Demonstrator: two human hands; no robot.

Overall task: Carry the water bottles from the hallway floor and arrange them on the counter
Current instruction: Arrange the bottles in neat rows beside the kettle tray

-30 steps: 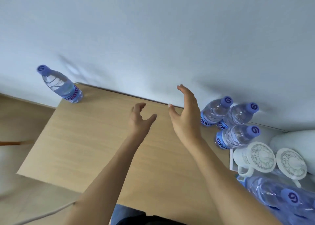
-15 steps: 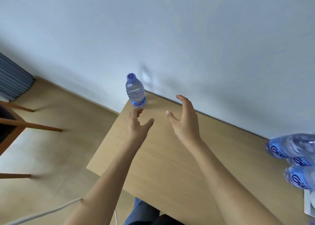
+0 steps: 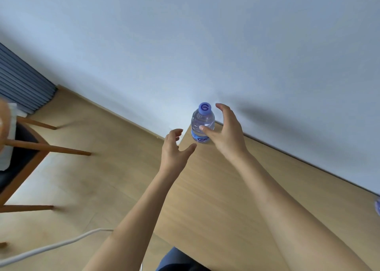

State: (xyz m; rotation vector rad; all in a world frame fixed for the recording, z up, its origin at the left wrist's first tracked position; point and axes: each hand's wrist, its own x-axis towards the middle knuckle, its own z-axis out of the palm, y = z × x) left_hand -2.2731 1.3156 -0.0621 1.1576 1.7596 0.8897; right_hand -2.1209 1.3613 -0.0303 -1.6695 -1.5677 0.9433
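Pale wall (image 3: 205, 44) fills the upper half of the view. Wooden floor (image 3: 72, 188) lies to the left, with a wooden chair (image 3: 24, 147) at the left edge and a white cable (image 3: 61, 246) running across the floor near the bottom. Light wood counter (image 3: 216, 198) runs along the wall; its near corner is at centre. One water bottle (image 3: 202, 120), blue cap and blue label, stands upright on the counter's far-left corner, against the wall. Right hand (image 3: 228, 135) is spread open just beside the bottle, thumb in front of its body, fingers arched above the cap side; contact cannot be confirmed. Left hand (image 3: 174, 149) hovers open near the counter corner, fingers loosely curled, holding nothing, apart from the bottle.
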